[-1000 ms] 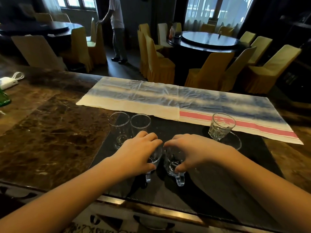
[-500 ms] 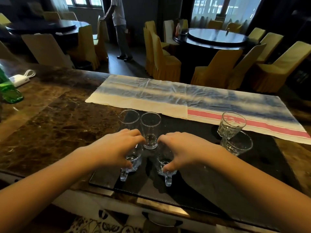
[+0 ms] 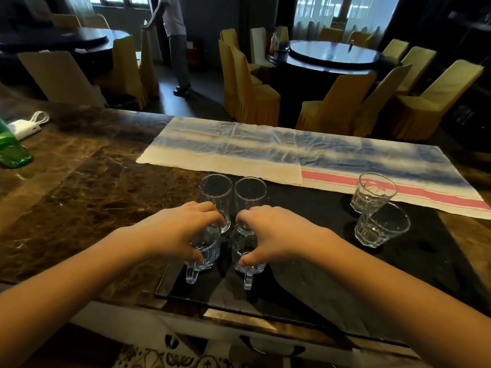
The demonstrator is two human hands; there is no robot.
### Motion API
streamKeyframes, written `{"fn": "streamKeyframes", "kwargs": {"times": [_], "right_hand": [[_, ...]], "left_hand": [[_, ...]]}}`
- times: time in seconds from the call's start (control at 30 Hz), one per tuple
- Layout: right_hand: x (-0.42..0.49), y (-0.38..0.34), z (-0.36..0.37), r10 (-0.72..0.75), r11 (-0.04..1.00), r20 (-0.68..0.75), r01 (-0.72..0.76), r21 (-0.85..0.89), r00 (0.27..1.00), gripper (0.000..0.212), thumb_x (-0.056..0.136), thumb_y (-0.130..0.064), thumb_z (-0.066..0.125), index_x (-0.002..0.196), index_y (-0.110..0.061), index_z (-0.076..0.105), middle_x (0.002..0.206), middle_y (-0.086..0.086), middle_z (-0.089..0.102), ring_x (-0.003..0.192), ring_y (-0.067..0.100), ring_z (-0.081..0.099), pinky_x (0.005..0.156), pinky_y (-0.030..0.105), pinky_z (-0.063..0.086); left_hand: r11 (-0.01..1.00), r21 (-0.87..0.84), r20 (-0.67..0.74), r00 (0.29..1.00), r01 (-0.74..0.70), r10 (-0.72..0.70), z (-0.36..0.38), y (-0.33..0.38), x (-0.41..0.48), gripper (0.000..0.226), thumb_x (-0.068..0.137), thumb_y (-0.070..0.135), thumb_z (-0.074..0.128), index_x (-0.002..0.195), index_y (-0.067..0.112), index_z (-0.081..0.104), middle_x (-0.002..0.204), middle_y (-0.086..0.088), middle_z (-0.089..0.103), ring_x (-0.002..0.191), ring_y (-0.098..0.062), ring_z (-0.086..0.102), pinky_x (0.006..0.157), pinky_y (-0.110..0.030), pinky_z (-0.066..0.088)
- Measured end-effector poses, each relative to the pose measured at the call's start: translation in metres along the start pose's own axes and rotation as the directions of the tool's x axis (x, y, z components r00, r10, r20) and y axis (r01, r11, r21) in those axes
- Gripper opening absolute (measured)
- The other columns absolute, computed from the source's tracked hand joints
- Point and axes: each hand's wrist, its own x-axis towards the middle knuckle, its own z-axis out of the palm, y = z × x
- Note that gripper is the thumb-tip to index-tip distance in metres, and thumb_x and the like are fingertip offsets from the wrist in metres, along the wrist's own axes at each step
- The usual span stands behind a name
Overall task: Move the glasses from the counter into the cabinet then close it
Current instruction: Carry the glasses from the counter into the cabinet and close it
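- The left hand (image 3: 175,232) is closing from above around a small handled glass (image 3: 204,254), fingers curled over its rim, thumb against its near side
- The right hand (image 3: 268,232) is gripping a second handled glass (image 3: 248,262) the same way; both glasses are sitting on the black mat (image 3: 332,282) near its front edge, handles pointing toward the person
- Two tall straight glasses (image 3: 249,193) are standing just behind the hands, touching or nearly so, and two faceted tumblers (image 3: 382,225) are waiting near the mat's right edge
- The cabinet is not showing in this view
- Doing this well probably means lifting straight up before pulling back, so the knuckles are not knocking the tall pair, and keeping the two held glasses from clinking together
- The mat is lying on a brown marble counter (image 3: 79,197), a striped cloth (image 3: 265,152) along its far edge, a green bottle (image 3: 12,152) at the far left
- Beyond, a dim dining room is showing round tables, yellow-covered chairs (image 3: 249,88) and a standing person (image 3: 176,43)
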Motion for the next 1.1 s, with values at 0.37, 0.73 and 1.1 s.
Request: {"fn": "streamKeyframes", "kwargs": {"times": [0.37, 0.73, 1.1], "right_hand": [[-0.009, 0.000, 0.006, 0.023, 0.999, -0.019, -0.022, 0.047, 1.000, 0.084, 0.068, -0.065, 0.067, 0.134, -0.021, 0.041, 0.130, 0.002, 0.056, 0.118, 0.023, 0.054, 0.094, 0.043, 0.050], [-0.026, 0.004, -0.004, -0.065, 0.998, -0.185, 0.064, -0.014, 0.981, 0.072, 0.075, -0.063, 0.062, 0.136, -0.033, 0.037, 0.133, -0.012, 0.050, 0.118, 0.013, 0.052, 0.084, 0.038, 0.052], [-0.094, 0.102, -0.018, 0.210, 0.977, -0.314, -0.189, 0.096, 0.926, 0.054, 0.079, -0.059, 0.060, 0.128, -0.042, 0.044, 0.131, -0.019, 0.053, 0.116, 0.003, 0.051, 0.089, 0.026, 0.048]], "left_hand": [[1.000, -0.030, 0.004, 1.000, 0.003, -0.003, 0.003, 0.000, -0.005, 0.079, 0.076, 0.045, 0.069, 0.140, 0.042, 0.023, 0.145, 0.020, 0.026, 0.133, -0.002, 0.028, 0.102, -0.023, 0.042], [1.000, -0.020, -0.090, 0.996, 0.000, -0.001, -0.026, 0.025, -0.011, 0.065, 0.078, 0.056, 0.060, 0.136, 0.045, 0.033, 0.139, 0.026, 0.038, 0.125, 0.005, 0.039, 0.099, -0.016, 0.035], [0.980, -0.082, -0.202, 0.966, -0.183, 0.164, -0.076, 0.096, 0.050, 0.058, 0.081, 0.058, 0.055, 0.134, 0.043, 0.037, 0.133, 0.023, 0.049, 0.111, 0.008, 0.043, 0.091, -0.015, 0.035]]}}
